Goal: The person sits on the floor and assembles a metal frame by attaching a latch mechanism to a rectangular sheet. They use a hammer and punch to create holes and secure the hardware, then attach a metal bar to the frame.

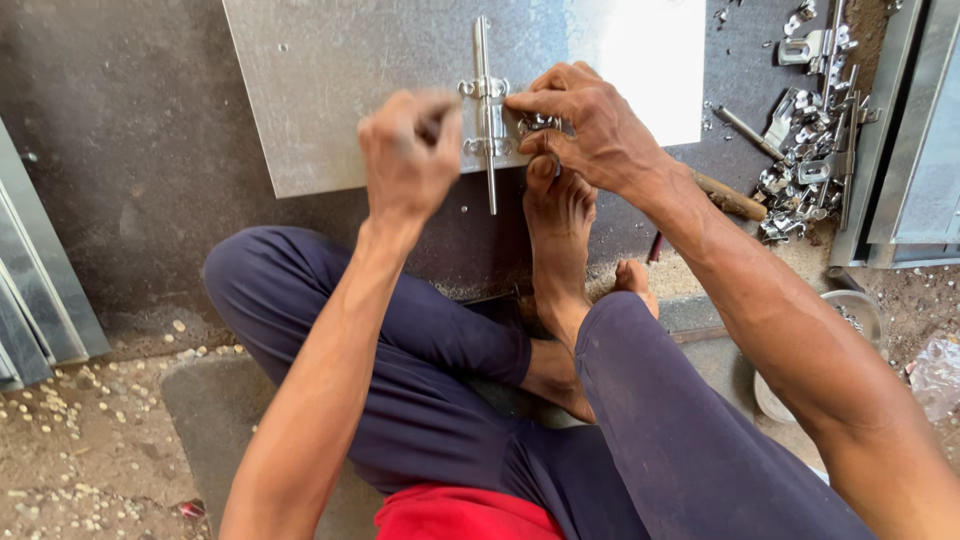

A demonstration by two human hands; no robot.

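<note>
Heap of loose metal fittings (810, 150)

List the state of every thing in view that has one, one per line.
Metal sheet: flat on the floor, a bare foot against its near edge.
Bolt latch: lying on the sheet, rod past the near edge.
Left hand: fisted, blurred, above the sheet.
Right hand: fingers pressing the latch bracket.
Loose latch parts: heaped at right.

Right hand (590, 125) on latch (487, 115) — sheet metal (330, 70)
</note>
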